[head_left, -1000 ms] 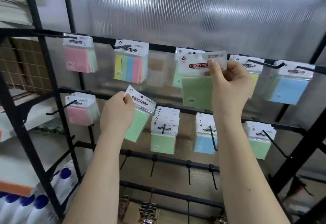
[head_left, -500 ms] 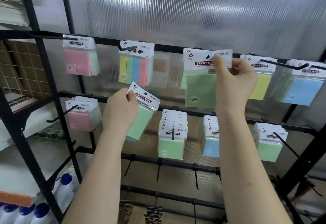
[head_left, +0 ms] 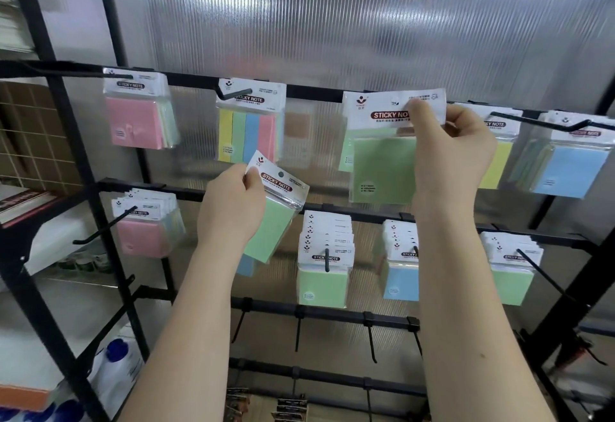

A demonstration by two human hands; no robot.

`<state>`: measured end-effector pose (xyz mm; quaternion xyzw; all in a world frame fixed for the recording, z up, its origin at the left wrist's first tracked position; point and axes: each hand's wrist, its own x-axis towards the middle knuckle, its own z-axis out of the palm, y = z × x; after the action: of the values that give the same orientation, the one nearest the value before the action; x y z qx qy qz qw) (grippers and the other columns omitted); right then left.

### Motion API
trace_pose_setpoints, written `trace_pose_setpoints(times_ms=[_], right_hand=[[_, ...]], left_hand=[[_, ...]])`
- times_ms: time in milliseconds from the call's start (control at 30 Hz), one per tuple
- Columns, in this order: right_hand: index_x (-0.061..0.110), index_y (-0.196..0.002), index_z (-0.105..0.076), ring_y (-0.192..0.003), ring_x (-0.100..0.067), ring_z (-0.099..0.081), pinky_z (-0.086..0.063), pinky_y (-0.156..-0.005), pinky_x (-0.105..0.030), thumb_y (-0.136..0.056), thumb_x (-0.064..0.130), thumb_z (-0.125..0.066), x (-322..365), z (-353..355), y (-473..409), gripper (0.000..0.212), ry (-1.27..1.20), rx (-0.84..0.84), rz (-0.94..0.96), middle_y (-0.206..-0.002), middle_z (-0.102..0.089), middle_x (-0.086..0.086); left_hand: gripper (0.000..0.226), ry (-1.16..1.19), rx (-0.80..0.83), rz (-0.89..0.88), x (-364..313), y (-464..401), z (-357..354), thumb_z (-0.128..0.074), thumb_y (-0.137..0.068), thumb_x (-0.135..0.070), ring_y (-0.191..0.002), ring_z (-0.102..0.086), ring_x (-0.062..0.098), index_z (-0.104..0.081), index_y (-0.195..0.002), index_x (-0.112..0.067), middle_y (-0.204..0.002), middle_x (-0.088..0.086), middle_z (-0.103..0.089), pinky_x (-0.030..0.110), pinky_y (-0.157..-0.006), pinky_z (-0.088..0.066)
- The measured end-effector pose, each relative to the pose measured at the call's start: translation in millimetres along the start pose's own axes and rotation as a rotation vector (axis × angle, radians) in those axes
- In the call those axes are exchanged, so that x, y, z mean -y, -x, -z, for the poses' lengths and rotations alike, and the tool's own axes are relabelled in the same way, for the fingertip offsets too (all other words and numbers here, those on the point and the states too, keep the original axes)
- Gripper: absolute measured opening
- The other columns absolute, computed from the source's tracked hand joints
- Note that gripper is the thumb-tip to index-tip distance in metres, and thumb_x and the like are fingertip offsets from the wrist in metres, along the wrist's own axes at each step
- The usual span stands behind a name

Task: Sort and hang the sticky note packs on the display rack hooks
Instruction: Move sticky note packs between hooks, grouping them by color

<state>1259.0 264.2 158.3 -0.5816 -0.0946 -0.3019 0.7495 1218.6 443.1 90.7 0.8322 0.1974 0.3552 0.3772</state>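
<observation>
Green pack, upper row: a green sticky note pack [head_left: 382, 165] is held by its white header card at the top bar of the display rack [head_left: 312, 92], between the striped pack [head_left: 248, 129] and the yellow pack [head_left: 496, 165].
Right hand: the right hand [head_left: 449, 152] is pinched on that header card, thumb in front.
Left hand: the left hand [head_left: 233, 208] is closed on a second green pack [head_left: 273, 218], which is tilted and kept between the two upper rows.
Hooks: whether the upper pack's hole is on a hook cannot be told.
Lower row: green, blue and pink packs are hung there.
</observation>
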Motion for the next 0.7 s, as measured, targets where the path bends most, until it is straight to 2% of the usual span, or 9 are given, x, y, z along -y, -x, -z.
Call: trace_pose_setpoints(times_ms=[167, 333, 433, 600, 700], right_hand=[[0.019, -0.062, -0.057, -0.047, -0.004, -0.04, -0.035, -0.05, -0.015, -0.08, 0.015, -0.069, 1, 1, -3, 0.022, -0.015, 0.003, -0.011, -0.045, -0.048, 0.016], [0.017, -0.062, -0.056, -0.044, -0.004, -0.034, -0.031, -0.049, -0.015, -0.08, 0.013, -0.067, -4, 6, -1, 0.022, -0.017, 0.008, -0.024, -0.042, -0.043, 0.016], [0.018, -0.06, -0.053, -0.044, -0.003, -0.035, -0.031, -0.048, -0.015, -0.081, 0.012, -0.067, -4, 5, -1, 0.026, -0.038, 0.019, -0.036, -0.042, -0.045, 0.016], [0.018, -0.063, -0.057, -0.046, -0.005, -0.039, -0.033, -0.051, -0.017, -0.08, 0.014, -0.068, -5, 3, -6, 0.02, -0.031, 0.022, -0.053, -0.044, -0.047, 0.016], [0.018, -0.061, -0.053, -0.043, -0.002, -0.034, -0.03, -0.046, -0.014, -0.081, 0.014, -0.067, -13, 3, -8, 0.025, 0.013, 0.028, -0.041, -0.043, -0.045, 0.016]], left_hand=[[0.04, 0.011, 0.004, -0.01, 0, -2, -2, -0.034, -0.1, -0.023, -0.053, -0.029, 0.017, -0.027, -0.062, -0.012, -0.059, 0.002, -0.035, 0.03, -0.049, -0.021], [0.04, 0.006, 0.004, -0.01, 2, -2, -1, -0.033, -0.1, -0.025, -0.053, -0.029, 0.017, -0.027, -0.063, -0.012, -0.059, 0.001, -0.034, 0.03, -0.049, -0.02], [0.04, 0.011, 0.004, -0.006, 3, -3, -2, -0.033, -0.1, -0.026, -0.055, -0.029, 0.018, -0.027, -0.064, -0.011, -0.06, 0.002, -0.035, 0.03, -0.05, -0.021], [0.04, -0.002, 0.005, -0.009, 1, -4, -2, -0.033, -0.101, -0.026, -0.053, -0.03, 0.016, -0.028, -0.064, -0.012, -0.061, 0.002, -0.036, 0.029, -0.049, -0.021], [0.04, -0.005, 0.013, -0.008, 0, -3, -2, -0.033, -0.101, -0.027, -0.052, -0.03, 0.014, -0.029, -0.064, -0.012, -0.06, 0.0, -0.036, 0.029, -0.048, -0.02]])
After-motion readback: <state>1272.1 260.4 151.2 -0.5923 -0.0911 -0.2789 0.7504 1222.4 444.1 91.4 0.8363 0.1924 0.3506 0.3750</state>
